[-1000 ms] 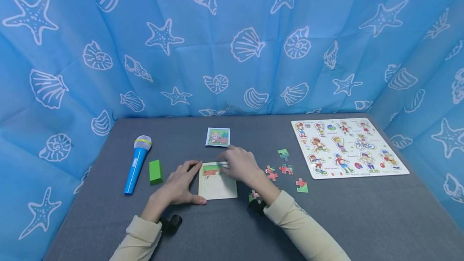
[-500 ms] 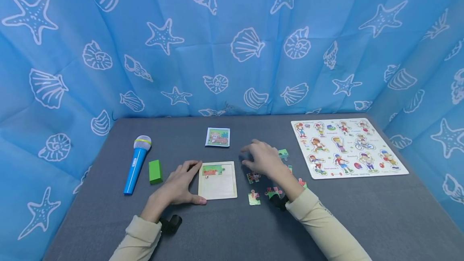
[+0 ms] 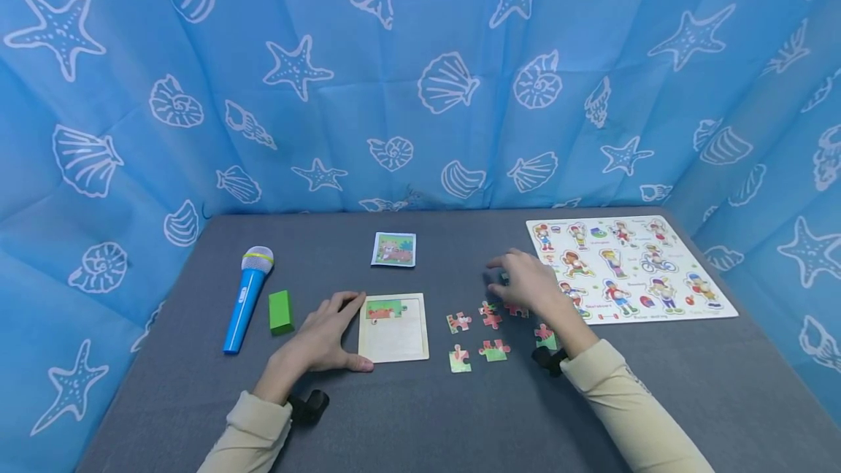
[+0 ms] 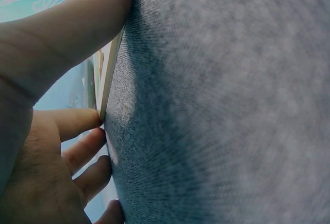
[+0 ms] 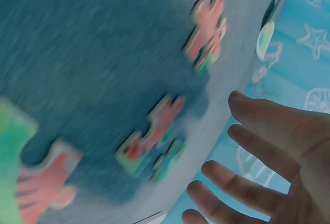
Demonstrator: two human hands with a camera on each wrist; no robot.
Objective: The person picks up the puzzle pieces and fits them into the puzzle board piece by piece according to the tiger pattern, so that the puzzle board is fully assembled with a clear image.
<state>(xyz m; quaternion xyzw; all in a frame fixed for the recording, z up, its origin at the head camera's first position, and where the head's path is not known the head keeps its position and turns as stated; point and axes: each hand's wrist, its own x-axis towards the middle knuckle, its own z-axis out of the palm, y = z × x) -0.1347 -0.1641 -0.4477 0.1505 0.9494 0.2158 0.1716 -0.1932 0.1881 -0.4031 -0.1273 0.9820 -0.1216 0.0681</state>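
Note:
A square wooden puzzle tray lies flat on the table, with joined green-and-red jigsaw pieces in its upper left part. My left hand rests at the tray's left side, its thumb at the lower corner and index finger at the upper one. In the left wrist view, an index fingertip touches the tray's edge. My right hand hovers with loosely bent fingers over a green jigsaw piece, mostly hidden beneath it. Several loose pieces, including a red one, lie between the tray and right forearm.
A small picture card lies behind the tray. To the left are a green block and a blue toy microphone. A white peg board with sports figures lies at the right. A blue curtain hangs behind the table.
My right hand has left the tray and moved right, past the loose pieces, to the far green piece. My left hand has stayed at the tray's left side.

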